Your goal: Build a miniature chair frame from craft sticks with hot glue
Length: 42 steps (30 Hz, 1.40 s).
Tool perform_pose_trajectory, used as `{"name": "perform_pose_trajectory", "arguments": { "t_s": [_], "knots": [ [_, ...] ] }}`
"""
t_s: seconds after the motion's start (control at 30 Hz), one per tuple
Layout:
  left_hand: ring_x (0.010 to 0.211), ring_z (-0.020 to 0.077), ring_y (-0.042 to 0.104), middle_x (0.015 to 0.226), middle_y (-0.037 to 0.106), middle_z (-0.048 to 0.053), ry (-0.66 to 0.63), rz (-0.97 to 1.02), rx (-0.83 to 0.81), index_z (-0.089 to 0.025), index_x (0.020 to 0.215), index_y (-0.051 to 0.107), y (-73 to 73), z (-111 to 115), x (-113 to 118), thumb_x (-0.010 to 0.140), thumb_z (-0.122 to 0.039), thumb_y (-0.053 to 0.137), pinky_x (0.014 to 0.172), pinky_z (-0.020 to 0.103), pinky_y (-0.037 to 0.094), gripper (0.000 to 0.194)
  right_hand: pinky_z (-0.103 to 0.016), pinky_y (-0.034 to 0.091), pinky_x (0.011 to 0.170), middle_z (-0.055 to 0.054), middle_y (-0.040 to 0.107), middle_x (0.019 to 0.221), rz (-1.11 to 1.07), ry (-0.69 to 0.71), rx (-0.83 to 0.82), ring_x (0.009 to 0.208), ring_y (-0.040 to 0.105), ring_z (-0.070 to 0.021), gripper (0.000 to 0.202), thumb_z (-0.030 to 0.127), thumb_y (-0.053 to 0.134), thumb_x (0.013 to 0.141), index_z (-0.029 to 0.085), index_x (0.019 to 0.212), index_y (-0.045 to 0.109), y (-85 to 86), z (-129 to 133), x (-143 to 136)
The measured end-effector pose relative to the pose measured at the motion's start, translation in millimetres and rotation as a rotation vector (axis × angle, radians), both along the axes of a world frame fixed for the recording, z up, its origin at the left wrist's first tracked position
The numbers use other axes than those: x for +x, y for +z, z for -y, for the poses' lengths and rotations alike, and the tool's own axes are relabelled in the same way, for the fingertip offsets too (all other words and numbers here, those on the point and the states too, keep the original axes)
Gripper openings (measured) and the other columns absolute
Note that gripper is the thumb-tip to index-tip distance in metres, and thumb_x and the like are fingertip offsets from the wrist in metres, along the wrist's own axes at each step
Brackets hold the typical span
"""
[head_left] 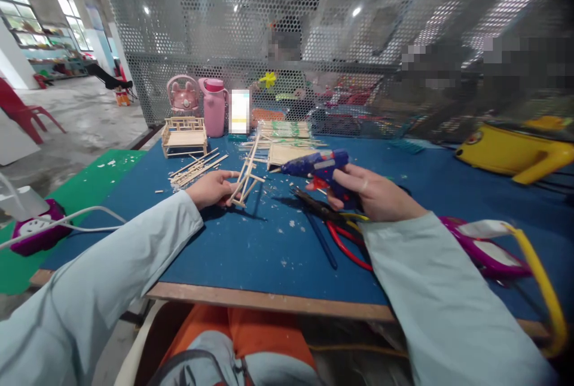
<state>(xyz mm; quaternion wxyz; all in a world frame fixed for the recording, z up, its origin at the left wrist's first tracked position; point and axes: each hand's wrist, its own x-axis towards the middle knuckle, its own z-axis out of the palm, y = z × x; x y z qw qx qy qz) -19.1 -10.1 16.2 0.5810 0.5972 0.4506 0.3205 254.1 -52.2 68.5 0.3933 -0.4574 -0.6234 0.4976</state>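
My left hand [215, 187] is closed on a small frame of thin wooden sticks [246, 181], which stands tilted on the blue table. In my right hand [370, 190] is a blue glue gun [316, 164], its nozzle pointing left toward the frame with a gap between them. Beneath the gun lie pliers with red handles [341, 239] and a dark blue rod-like tool [323, 244]. Loose sticks [197, 169] are spread just beyond my left hand. A flat wooden piece [289, 155] rests behind the nozzle.
A small wooden bench model [185, 137], a pink bottle [214, 108], a lit phone [239, 112] and stick bundles [284, 129] stand along the back by a perforated screen. Purple power strips [38, 227] sit left and right; a yellow container [511, 150] is at the right.
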Motion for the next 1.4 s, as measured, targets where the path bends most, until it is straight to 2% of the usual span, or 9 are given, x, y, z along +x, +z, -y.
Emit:
{"name": "perform_pose_trajectory", "arguments": {
  "t_s": [0.07, 0.17, 0.27, 0.37, 0.53, 0.67, 0.83, 1.17, 1.4],
  "knots": [
    [0.035, 0.0023, 0.045, 0.061, 0.058, 0.0, -0.044, 0.037, -0.027, -0.009, 0.112, 0.052, 0.0, 0, 1, 0.08, -0.021, 0.057, 0.034, 0.013, 0.033, 0.034, -0.026, 0.035, 0.044, -0.003, 0.062, 0.072, 0.015, 0.069, -0.019, 0.043, 0.044, -0.009, 0.031, 0.044, 0.055, 0.075, 0.019, 0.093, 0.054, -3.2, 7, -3],
    [0.036, 0.0032, 0.046, 0.061, 0.057, 0.0, -0.076, 0.112, -0.051, -0.01, 0.113, 0.051, -2.0, 1, 3, 0.078, -0.026, 0.059, 0.032, 0.013, 0.03, 0.039, -0.028, 0.037, 0.045, -0.007, 0.065, 0.08, -0.012, 0.125, 0.015, 0.043, 0.044, -0.0092, 0.033, 0.048, 0.057, 0.072, 0.018, 0.088, 0.056, -7.6, 12, -13],
    [0.036, 0.0034, 0.045, 0.061, 0.057, 0.0, -0.106, 0.166, -0.049, -0.01, 0.116, 0.049, -4.1, 4, 5, 0.076, -0.03, 0.062, 0.033, 0.014, 0.03, 0.046, -0.027, 0.037, 0.043, -0.005, 0.064, 0.077, -0.006, 0.147, 0.063, 0.043, 0.045, -0.0091, 0.035, 0.05, 0.057, 0.072, 0.018, 0.086, 0.057, -10.3, 13, -24],
    [0.037, 0.0032, 0.045, 0.061, 0.057, 0.0, -0.126, 0.162, 0.021, -0.01, 0.118, 0.048, -3.9, 6, 7, 0.076, -0.033, 0.062, 0.034, 0.014, 0.03, 0.05, -0.025, 0.036, 0.042, -0.003, 0.061, 0.072, 0.042, 0.169, 0.106, 0.043, 0.045, -0.0087, 0.033, 0.05, 0.056, 0.074, 0.019, 0.085, 0.058, -11.3, 14, -28],
    [0.037, 0.0041, 0.045, 0.06, 0.059, 0.0, -0.066, 0.123, 0.117, -0.009, 0.126, 0.044, -2.6, 5, 6, 0.074, -0.029, 0.064, 0.035, 0.016, 0.03, 0.059, -0.025, 0.036, 0.041, -0.002, 0.057, 0.07, 0.112, 0.147, 0.154, 0.045, 0.044, -0.0092, 0.031, 0.05, 0.055, 0.074, 0.02, 0.082, 0.057, -11.1, 16, -26],
    [0.038, 0.0042, 0.044, 0.059, 0.058, 0.0, -0.06, 0.156, 0.152, -0.01, 0.127, 0.045, -4.0, 3, 6, 0.074, -0.027, 0.064, 0.036, 0.017, 0.03, 0.059, -0.025, 0.035, 0.04, -0.002, 0.055, 0.068, 0.131, 0.168, 0.146, 0.046, 0.043, -0.0098, 0.031, 0.05, 0.054, 0.075, 0.021, 0.084, 0.057, -12.4, 17, -26],
    [0.038, 0.0036, 0.043, 0.057, 0.058, -0.001, -0.053, 0.151, 0.148, -0.012, 0.127, 0.045, -6.8, 1, 6, 0.075, -0.025, 0.062, 0.037, 0.017, 0.029, 0.056, -0.024, 0.034, 0.04, -0.002, 0.052, 0.066, 0.139, 0.17, 0.143, 0.046, 0.042, -0.0096, 0.031, 0.05, 0.054, 0.075, 0.02, 0.084, 0.057, -14.9, 17, -27],
    [0.039, 0.0044, 0.043, 0.057, 0.058, -0.001, -0.044, 0.129, 0.142, -0.01, 0.127, 0.044, -3.7, 4, 7, 0.074, -0.025, 0.063, 0.037, 0.017, 0.03, 0.059, -0.024, 0.032, 0.038, -0.002, 0.052, 0.063, 0.123, 0.162, 0.115, 0.046, 0.042, -0.0099, 0.031, 0.05, 0.057, 0.073, 0.021, 0.084, 0.061, -16.1, 16, -28],
    [0.038, 0.0042, 0.044, 0.06, 0.06, -0.001, -0.061, 0.123, 0.169, -0.013, 0.127, 0.045, -9.6, -1, 6, 0.073, -0.028, 0.064, 0.037, 0.017, 0.031, 0.058, -0.023, 0.033, 0.038, 0.0, 0.051, 0.062, 0.139, 0.174, 0.151, 0.044, 0.041, -0.0083, 0.034, 0.052, 0.056, 0.073, 0.019, 0.085, 0.059, -16.6, 16, -30]
  ]
}}
